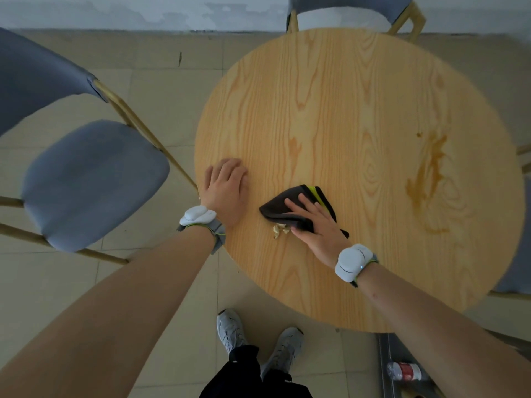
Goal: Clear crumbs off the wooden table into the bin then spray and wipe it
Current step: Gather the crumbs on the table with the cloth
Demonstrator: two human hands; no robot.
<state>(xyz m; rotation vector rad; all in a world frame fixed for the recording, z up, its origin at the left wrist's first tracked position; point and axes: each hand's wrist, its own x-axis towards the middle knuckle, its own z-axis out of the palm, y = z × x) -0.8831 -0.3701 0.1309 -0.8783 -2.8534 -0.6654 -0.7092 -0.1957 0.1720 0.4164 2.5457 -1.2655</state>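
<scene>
A round wooden table (344,116) fills the middle and right of the view. My right hand (316,225) presses flat on a folded dark cloth (284,203) with a yellow-green edge, near the table's front left. A small pile of pale crumbs (280,229) lies just at the cloth's near edge, beside my thumb. My left hand (227,188) rests palm down on the table's left rim, fingers together, holding nothing. A brown smeared stain (428,173) marks the wood at the right. A grey bin (402,369) stands on the floor below the table's front right edge, partly hidden by my right forearm.
A blue-grey chair (92,182) stands to the left of the table, another chair (353,12) at the far side, and a third chair (517,254) at the right edge. A bottle (403,371) lies in the bin. My feet (258,340) are on the tiled floor by the table.
</scene>
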